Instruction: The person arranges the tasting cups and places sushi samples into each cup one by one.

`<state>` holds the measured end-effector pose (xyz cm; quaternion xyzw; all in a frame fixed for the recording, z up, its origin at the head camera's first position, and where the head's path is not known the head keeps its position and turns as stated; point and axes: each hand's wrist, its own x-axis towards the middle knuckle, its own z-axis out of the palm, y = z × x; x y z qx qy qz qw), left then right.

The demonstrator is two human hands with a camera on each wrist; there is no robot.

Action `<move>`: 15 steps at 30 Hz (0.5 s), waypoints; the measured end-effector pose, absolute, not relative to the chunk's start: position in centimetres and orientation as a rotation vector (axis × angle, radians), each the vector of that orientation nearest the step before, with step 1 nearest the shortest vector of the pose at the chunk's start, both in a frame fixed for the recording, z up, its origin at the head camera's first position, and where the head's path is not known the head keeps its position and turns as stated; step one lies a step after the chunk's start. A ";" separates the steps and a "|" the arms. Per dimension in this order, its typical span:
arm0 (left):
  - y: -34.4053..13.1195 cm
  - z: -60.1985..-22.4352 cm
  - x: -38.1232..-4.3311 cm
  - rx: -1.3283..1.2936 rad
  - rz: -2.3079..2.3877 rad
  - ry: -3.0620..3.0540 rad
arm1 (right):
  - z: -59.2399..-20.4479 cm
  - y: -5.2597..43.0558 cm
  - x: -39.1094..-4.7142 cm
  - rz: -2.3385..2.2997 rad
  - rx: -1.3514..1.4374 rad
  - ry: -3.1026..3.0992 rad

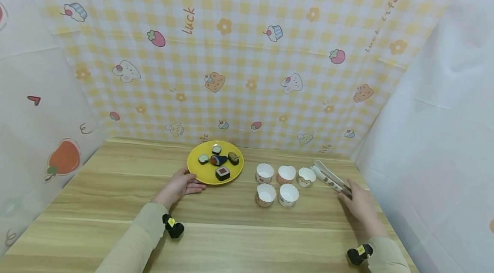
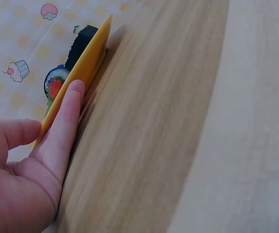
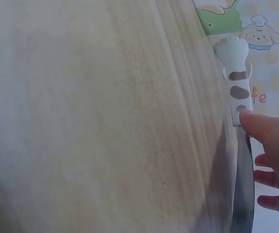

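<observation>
My left hand (image 1: 180,186) pinches the near left rim of a yellow plate (image 1: 198,174), thumb above the rim and fingers beneath it. Several sushi pieces lie on the plate, among them a cone-shaped hand roll (image 1: 218,160) and a square maki roll (image 1: 222,173). On the right side, my right hand (image 1: 359,202) holds a pair of tongs (image 1: 328,177) with white, paw-shaped tips and brown spots. In the right wrist view the thumb (image 3: 263,125) presses the tongs where the white part meets the metal; the other fingers are partly hidden behind.
Several white scalloped paper cups (image 1: 287,174) stand in two rows between the plate and the tongs; the far right cup (image 1: 306,177) is close to the tong tips. A checked cloth (image 1: 239,58) hangs behind the wooden table (image 1: 231,238), with white cloth at both sides.
</observation>
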<state>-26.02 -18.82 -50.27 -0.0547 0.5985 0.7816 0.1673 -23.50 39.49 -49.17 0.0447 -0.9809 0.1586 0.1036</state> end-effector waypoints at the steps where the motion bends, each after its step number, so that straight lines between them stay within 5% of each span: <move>1: -18.8 -50.2 -26.0 -0.154 2.225 1.701 | -49.3 39.6 -23.5 0.471 0.125 -2.901; 15: -18.9 -50.3 -26.1 -0.143 2.224 1.681 | -50.0 39.7 -23.9 0.522 0.082 -2.920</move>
